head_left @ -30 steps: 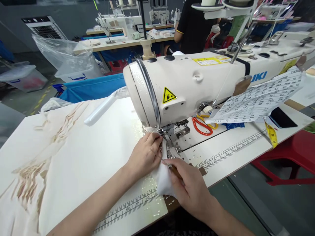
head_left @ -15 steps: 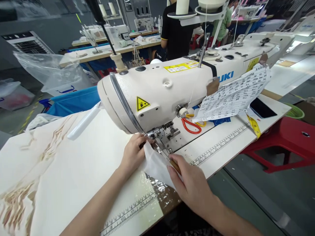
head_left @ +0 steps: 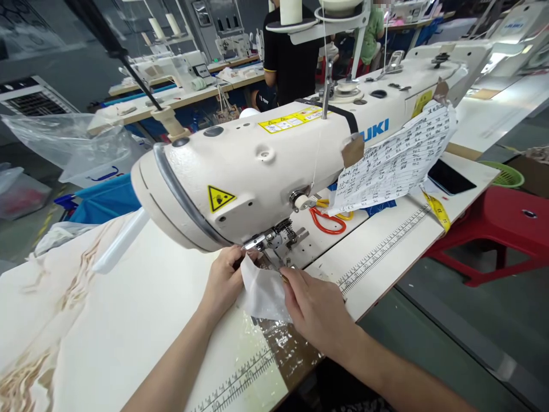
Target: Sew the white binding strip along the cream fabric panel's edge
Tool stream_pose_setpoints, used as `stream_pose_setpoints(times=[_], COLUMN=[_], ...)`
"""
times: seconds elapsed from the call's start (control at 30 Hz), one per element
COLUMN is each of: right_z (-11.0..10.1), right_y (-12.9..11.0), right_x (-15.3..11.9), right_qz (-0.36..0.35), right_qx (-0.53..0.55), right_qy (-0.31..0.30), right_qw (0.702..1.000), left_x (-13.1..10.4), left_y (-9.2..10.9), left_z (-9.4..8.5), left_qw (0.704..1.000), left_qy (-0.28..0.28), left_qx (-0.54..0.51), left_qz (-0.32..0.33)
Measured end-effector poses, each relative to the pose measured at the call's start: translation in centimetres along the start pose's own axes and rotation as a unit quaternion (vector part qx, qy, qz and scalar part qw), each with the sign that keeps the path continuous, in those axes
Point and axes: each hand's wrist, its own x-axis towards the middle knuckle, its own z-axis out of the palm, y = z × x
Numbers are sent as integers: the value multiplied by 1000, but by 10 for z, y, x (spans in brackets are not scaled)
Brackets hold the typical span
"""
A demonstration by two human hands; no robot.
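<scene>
A piece of thin white fabric (head_left: 265, 293) lies beside the needle area of a white sewing machine (head_left: 253, 166). My left hand (head_left: 223, 277) pinches the fabric's upper left corner, close under the machine head. My right hand (head_left: 315, 306) is closed at the fabric's right side, around a thin tool with a wooden handle; only a bit of the handle shows at the fingertips. The tool's metal end points toward the presser foot area (head_left: 268, 240), where its tip is hard to make out.
Red-handled scissors (head_left: 328, 222) lie behind the needle area. A handwritten sheet (head_left: 394, 160) hangs on the machine, near a phone (head_left: 451, 176) and a yellow tape measure (head_left: 436, 210). A red stool (head_left: 493, 229) stands right; cream fabric (head_left: 28, 372) lies left. A person (head_left: 295, 51) is beyond.
The view has shifted, so the machine appears farther left. My right hand has moved closer to the needle area, covering more of the wooden handle, and the white fabric is more bunched.
</scene>
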Motion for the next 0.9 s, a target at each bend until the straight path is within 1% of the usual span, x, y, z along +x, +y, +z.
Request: stream_pose_setpoints(times=[0.33, 0.5, 0.7, 0.9], right_z=[1, 2, 3, 2], right_y=[-2, -1, 1, 0], right_x=[0, 0, -2, -1], right_qz=[3, -3, -5, 1], right_qx=[12, 14, 25, 23], right_qy=[-8, -10, 9, -3], right_qw=[1000, 1000, 1000, 1000], left_x=[0, 0, 0, 1], left_y=[1, 6, 9, 7], left_z=[1, 0, -1, -1], left_qw=[1000, 1000, 1000, 1000], left_qy=[-2, 6, 9, 8], left_qx=[-4, 5, 15, 18], left_qz=[-13, -8, 1, 3])
